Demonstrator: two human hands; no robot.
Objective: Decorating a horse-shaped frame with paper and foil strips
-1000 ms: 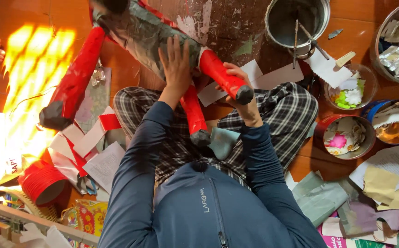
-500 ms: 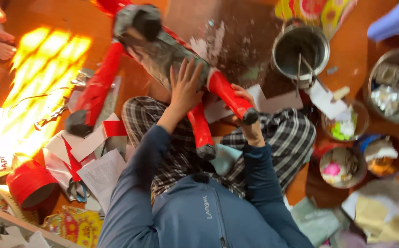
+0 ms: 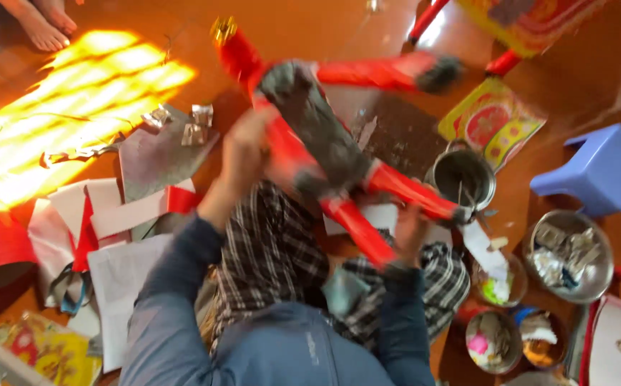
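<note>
I sit cross-legged in checked trousers and hold up a paper figure [image 3: 317, 136] with a grey body and several red legs. My left hand [image 3: 244, 154] grips it on the left side, by the body and a red leg. My right hand [image 3: 409, 232] is closed around a lower red leg near its dark tip. The figure is tilted, blurred by motion, and raised above my lap.
A metal pot [image 3: 462, 179] stands just right of the figure, with a blue plastic stool [image 3: 600, 168] beyond it. Bowls of foil and scraps [image 3: 571, 250] sit at right. Red and white paper sheets [image 3: 110, 214] lie left. Another person's bare feet [image 3: 38, 21] are top left.
The figure has swung up and tilted, with its legs pointing further right. My left hand has shifted to its left side. The view has moved, and the stool now shows.
</note>
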